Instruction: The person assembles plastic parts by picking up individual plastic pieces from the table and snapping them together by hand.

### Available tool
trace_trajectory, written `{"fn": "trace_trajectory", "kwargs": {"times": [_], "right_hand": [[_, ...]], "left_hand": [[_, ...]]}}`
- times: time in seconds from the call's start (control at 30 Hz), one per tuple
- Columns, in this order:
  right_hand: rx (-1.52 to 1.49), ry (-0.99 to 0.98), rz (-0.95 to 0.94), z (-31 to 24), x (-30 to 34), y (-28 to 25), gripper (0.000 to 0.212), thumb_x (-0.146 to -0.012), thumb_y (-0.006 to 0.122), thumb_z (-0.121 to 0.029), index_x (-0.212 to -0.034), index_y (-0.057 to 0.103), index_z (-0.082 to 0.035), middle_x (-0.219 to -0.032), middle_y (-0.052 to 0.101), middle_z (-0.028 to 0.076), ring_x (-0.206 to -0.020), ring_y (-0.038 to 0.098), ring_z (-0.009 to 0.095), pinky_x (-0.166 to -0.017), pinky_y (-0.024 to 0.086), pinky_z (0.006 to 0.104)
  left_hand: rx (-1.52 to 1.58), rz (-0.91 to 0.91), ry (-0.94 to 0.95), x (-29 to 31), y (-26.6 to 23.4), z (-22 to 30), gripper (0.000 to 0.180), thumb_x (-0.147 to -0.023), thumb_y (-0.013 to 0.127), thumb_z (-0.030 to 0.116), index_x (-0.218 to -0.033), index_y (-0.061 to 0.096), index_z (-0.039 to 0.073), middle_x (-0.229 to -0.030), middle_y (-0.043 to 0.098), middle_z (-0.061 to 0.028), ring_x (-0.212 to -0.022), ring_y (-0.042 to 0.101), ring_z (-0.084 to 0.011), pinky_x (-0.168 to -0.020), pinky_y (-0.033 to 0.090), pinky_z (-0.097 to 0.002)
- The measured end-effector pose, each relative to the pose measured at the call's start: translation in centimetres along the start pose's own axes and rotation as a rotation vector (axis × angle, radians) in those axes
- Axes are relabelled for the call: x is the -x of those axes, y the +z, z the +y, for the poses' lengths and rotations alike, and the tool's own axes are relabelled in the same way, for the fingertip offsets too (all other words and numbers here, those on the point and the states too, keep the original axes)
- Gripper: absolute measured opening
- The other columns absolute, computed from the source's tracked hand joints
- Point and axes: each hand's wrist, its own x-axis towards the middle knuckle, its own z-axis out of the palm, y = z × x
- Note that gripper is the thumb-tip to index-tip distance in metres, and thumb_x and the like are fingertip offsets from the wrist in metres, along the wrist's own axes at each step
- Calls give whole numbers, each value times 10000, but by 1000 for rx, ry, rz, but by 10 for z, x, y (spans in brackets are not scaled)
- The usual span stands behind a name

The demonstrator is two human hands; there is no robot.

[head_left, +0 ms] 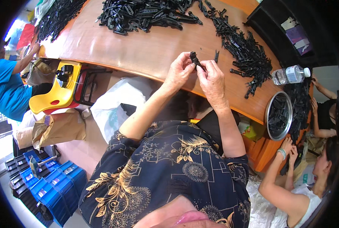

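My grip is closed on one black part (194, 59): left hand (179, 73) and right hand (214, 83) both pinch it between fingertips, over the counter (135, 55) near its edge. Its long axis slants from far left down toward my right fingers. One loose piece (217, 56) lies just beyond my right hand, the nearer one, its length pointing away from me. Farther out I count one bottle (291, 75), one bowl (277, 135) of black pieces, and heaps, the right-hand heap (249, 55) nearest, their pieces too tangled to count.
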Motion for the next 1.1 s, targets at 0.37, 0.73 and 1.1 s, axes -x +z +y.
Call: {"fn": "trace_trajectory", "kwargs": {"times": [0.37, 0.73, 1.1], "right_hand": [[-30, -53, 32, -2, 14, 7, 100, -838, 649, -24, -902, 574, -5, -839, 574, 147, -712, 599, 283, -631, 479, 366], [-756, 453, -307, 21, 14, 11, 279, -901, 674, -224, -1076, 584, -26, -866, 669, 61, -765, 603, 64, -646, 478, 223], [-546, 471, -178, 4, 17, 11, 182, -936, 621, -181, -972, 611, -3, -799, 661, 19, -597, 586, 50, -499, 402, 181]], "left_hand": [[-79, 180, -110, 9, 10, -1, 162, -925, 622, 132, -977, 539, 2, -800, 567, 23, -698, 503, -35, -627, 428, -184], [117, -22, -123, 12, -3, 24, 198, -939, 597, 107, -1114, 585, 13, -1008, 655, -52, -894, 598, -95, -766, 493, -235], [101, -49, -186, 6, -6, 17, 206, -923, 618, 119, -1101, 578, 24, -1022, 656, -77, -937, 621, -142, -831, 507, -284]]}}
